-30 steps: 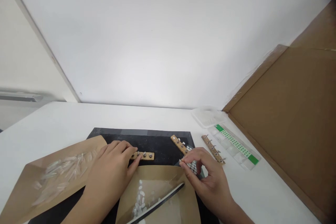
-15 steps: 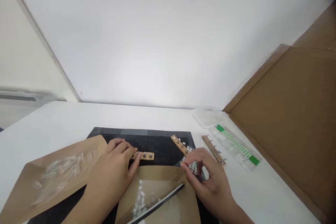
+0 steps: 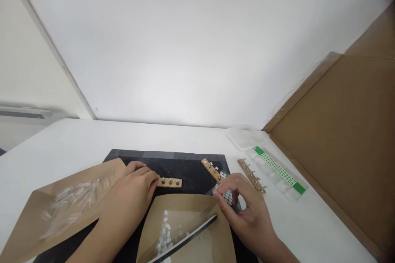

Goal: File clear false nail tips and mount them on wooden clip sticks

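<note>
Thumb and fingers of my left hand [image 3: 139, 187] are pinched at the left end of a small wooden strip [image 3: 173, 183] with metal studs, hiding that end. It lies on the black mat [image 3: 182, 166]. My right hand [image 3: 243, 205] has thumb and forefinger pressed together; whatever is between the tips is too small to make out. Close to those fingertips, a second studded wooden strip [image 3: 207, 164] lies at a slant, partly hidden by the hand. Beneath the hand shows a sheet of small white oval pieces [image 3: 227, 196].
At left, a brown paper tray [image 3: 26, 222] holds clear slender pieces. A front paper tray [image 3: 224, 230] holds white ovals and a dark-edged stick [image 3: 188, 238]. Farther right are another studded strip [image 3: 250, 174], a clear case with a green label [image 3: 279, 169] and a cardboard panel [image 3: 339, 131].
My left hand has shifted slightly left along the wooden strip, its thumb drawn back, so more studs show. My right hand has hardly moved.
</note>
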{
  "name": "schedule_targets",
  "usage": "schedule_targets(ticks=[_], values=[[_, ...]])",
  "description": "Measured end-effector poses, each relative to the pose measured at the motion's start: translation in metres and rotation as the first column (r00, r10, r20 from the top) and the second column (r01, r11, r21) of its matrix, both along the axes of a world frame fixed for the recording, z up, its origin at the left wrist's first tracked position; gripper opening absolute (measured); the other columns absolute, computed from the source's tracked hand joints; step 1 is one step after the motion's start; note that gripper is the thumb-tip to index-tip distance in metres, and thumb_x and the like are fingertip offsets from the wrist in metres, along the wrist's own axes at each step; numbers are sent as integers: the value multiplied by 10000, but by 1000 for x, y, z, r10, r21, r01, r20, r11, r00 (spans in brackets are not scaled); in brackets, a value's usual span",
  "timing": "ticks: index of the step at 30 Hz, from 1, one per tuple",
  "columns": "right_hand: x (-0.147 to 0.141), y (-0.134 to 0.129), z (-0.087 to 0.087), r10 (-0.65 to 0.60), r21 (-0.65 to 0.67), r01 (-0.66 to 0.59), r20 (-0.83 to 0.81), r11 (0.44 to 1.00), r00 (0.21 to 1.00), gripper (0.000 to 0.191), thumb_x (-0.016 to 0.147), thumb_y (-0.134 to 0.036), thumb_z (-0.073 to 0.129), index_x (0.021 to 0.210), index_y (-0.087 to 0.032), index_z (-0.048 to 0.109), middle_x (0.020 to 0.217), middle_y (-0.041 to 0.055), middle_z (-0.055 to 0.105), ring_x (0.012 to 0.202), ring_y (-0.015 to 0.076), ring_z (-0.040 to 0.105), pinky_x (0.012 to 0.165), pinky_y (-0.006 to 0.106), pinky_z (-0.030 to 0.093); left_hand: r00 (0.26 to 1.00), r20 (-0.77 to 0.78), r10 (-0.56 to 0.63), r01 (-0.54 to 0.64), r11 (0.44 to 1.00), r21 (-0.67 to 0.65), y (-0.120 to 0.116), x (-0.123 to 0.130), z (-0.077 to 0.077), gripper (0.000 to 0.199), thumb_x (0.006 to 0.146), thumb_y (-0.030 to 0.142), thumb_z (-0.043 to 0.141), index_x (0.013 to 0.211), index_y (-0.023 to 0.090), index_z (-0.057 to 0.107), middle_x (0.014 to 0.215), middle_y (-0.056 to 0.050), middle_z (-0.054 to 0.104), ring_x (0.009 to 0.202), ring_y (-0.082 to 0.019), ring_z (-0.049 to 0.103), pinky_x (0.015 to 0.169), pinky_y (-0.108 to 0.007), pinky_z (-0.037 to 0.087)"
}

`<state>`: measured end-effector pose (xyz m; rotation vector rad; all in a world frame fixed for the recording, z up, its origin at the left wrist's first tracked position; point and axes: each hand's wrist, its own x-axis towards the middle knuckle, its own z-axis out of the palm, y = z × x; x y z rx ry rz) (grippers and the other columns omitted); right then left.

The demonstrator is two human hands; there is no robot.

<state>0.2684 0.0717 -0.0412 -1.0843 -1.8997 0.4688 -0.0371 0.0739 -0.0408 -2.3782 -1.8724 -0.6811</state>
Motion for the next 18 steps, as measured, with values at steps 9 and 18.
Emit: schedule_targets(ticks=[9, 18], values=[[1, -2, -3, -86, -34, 86, 23, 996, 996, 49, 997, -282, 690, 977, -262, 651, 931, 31, 714, 661, 178, 603, 572, 298, 516, 995, -95, -29, 32, 999, 26, 2, -4, 6, 242, 1025, 242, 589, 930, 220, 811, 983, -84, 806, 1227, -382, 583, 950, -479, 537], [1, -1, -1, -79, -41, 80, 24, 996, 997, 65, 999, -280, 687, 971, -257, 633, 930, 24, 715, 661, 166, 612, 570, 287, 519, 975, -206, 84, -126, 971, -204, 3, -9, 19, 328, 1032, 296, 562, 817, 213, 796, 939, -93, 779, 1067, -346, 609, 925, -467, 478]])
